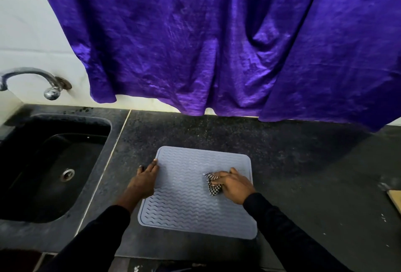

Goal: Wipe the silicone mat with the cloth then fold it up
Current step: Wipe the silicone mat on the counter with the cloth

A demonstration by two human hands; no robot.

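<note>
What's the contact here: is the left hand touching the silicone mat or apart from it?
Touching. The head view shows the left hand lying flat over the left edge of the silicone mat, with no gap visible.

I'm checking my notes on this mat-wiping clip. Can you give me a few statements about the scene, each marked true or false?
1. The silicone mat lies flat and unfolded on the counter. True.
2. The right hand holds the checked cloth against the mat. True.
3. The left hand is lifting a corner of the mat. False: it rests flat on the mat's left edge.
4. The sink is to the right of the mat. False: it is on the left.
5. A purple curtain hangs behind the counter. True.
</note>
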